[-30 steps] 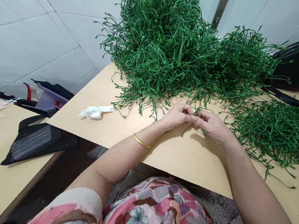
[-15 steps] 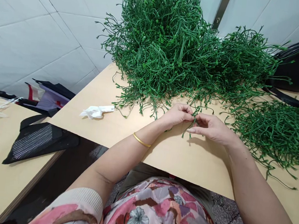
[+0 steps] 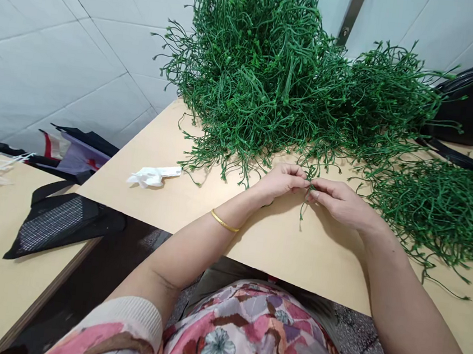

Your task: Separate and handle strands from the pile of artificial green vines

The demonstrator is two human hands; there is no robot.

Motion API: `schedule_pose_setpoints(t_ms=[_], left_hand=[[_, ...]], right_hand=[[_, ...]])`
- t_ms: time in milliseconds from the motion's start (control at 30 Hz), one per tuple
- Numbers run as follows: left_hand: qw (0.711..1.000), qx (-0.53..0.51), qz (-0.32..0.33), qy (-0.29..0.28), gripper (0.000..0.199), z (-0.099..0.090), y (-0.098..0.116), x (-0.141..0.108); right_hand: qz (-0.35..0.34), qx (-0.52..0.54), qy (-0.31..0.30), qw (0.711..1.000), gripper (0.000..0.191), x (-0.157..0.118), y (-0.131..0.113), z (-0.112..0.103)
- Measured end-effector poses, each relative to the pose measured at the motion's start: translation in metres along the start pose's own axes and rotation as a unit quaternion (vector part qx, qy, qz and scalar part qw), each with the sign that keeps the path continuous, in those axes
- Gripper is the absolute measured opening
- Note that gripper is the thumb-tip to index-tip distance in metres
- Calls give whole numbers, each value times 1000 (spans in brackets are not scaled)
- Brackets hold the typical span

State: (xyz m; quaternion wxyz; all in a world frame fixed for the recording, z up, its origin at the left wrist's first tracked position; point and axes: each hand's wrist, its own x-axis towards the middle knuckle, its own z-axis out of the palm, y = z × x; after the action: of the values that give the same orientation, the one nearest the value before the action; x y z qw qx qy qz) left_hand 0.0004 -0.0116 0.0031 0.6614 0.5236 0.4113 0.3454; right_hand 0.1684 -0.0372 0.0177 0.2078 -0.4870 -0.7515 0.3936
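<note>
Between the fingers (image 3: 324, 184), green stems (image 3: 301, 211) — leftward, black bag (image 3: 54, 222).

Pale table (image 3: 279, 249) | large green heap (image 3: 263, 84) | smaller green pile (image 3: 440, 209) | white wad (image 3: 149, 177), perhaps tissue

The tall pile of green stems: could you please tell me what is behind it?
Behind the pile, pale wall tiles and a metal strip show; what its middle covers is hidden.

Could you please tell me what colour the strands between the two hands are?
The strands are green, as the head view shows.
</note>
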Motion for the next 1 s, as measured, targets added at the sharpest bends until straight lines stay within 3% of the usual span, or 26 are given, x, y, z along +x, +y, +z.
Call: schedule_pose_setpoints(t_ms=[167,667,800,1000], left_hand=[[1000,1,-12,-14,27,0,6,-3],[999,-36,-19,28,27,2,3,2],[998,-50,-9,28,23,1,2,2],[999,-43,-10,21,23,1,4,-1]], right_hand=[[-9,13,24,1000,33,2,2,2],[-7,-40,109,993,26,5,-4,15],[17,-17,104,994,22,4,-7,15],[2,-15,101,995,24,4,-4,16]])
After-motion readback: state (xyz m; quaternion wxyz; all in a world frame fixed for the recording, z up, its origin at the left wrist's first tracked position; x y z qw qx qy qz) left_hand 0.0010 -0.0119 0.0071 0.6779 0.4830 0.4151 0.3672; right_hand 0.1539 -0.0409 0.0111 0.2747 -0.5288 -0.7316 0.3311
